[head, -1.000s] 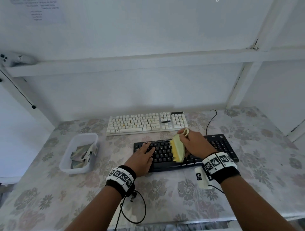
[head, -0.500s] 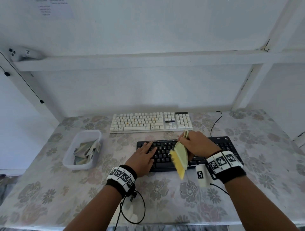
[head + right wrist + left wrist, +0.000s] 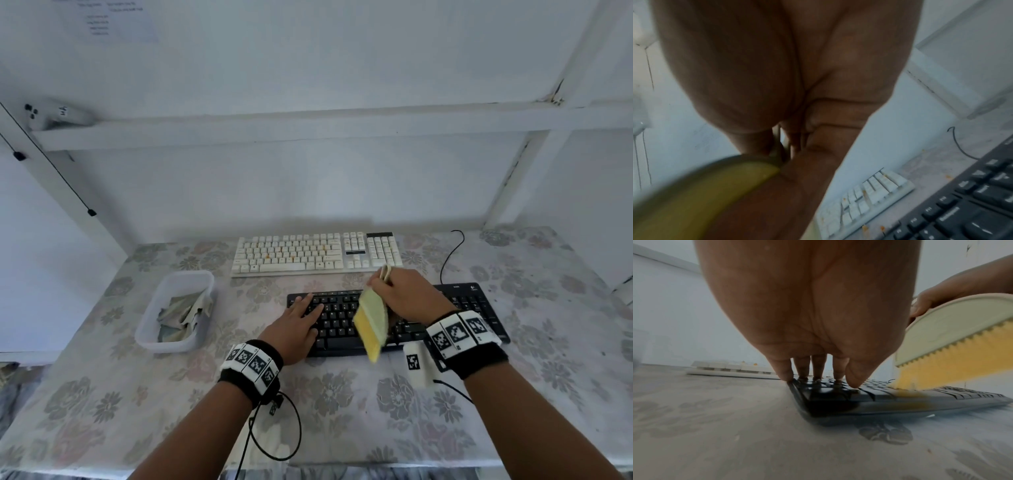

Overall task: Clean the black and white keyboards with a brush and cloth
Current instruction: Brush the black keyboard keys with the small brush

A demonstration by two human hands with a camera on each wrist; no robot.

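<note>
yellow bristles of the brush [image 3: 371, 323] now trail past the black keyboard's [image 3: 472, 301] near edge, lower than a second ago. the right hand [image 3: 407, 294] grips its handle, wrist raised over the keys. the left hand [image 3: 294, 329] lies flat, fingers straight, pressing the keyboard's left end; the white keyboard [image 3: 308, 253] sits behind.

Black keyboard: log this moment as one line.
left hand flat on black keyboard | right hand grips brush, bristles on keys | white keyboard stained
</note>
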